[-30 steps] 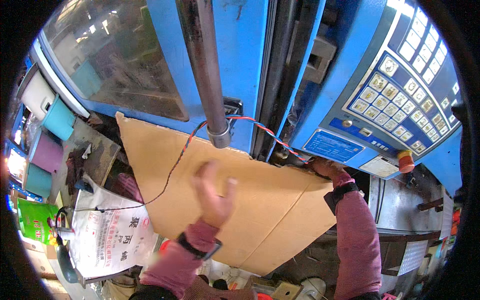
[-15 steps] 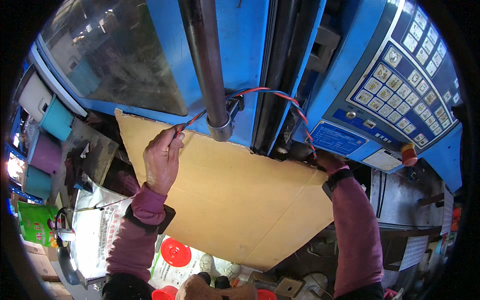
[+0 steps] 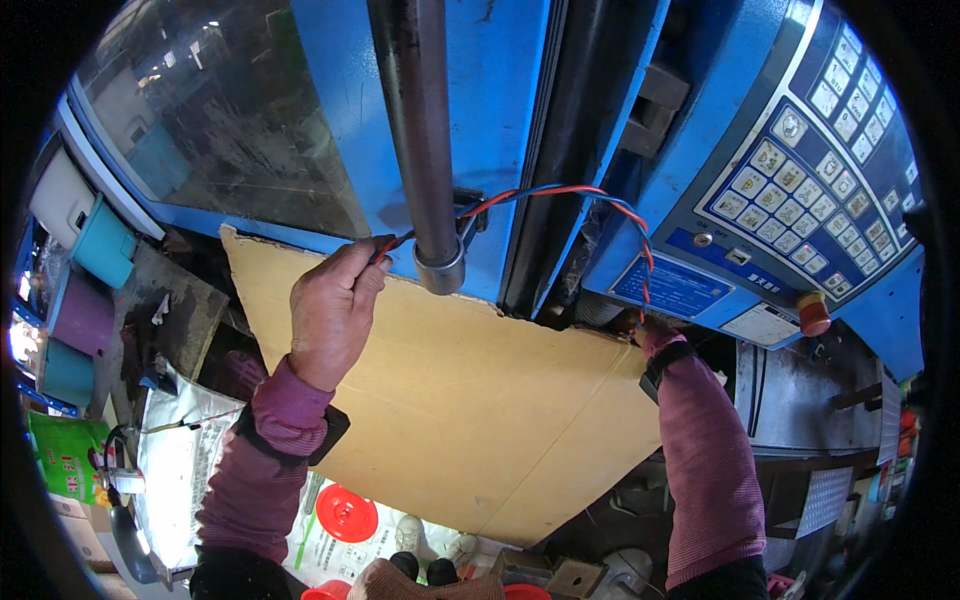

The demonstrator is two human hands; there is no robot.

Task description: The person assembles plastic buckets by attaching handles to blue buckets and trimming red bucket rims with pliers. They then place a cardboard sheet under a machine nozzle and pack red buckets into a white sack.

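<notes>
A twisted red and blue wire [image 3: 575, 190] arches from left to right, passing behind a dark upright metal bar [image 3: 415, 130] with a round collar at its lower end. Left of that collar, my left hand [image 3: 335, 312] pinches the wire between thumb and fingers. The wire's other end runs down to my right hand [image 3: 655, 330], below the control panel. Its fingers are bent in around the wire, partly in shadow, so their tips are hard to see. A large tan cardboard sheet [image 3: 450, 400] lies beneath both hands.
A blue machine with a window [image 3: 220, 110] stands ahead. Its control panel [image 3: 790, 190] has many keys and a red-orange knob [image 3: 814, 314]. Teal [image 3: 105, 245] and purple bins [image 3: 85, 315] sit at left. A lamp [image 3: 130, 530] and a red lid [image 3: 346, 513] are lower down.
My left hand has moved right, closer to the bar, with less wire showing between them. On the right, the wire's arch reaches farther over. The view has shifted slightly.
</notes>
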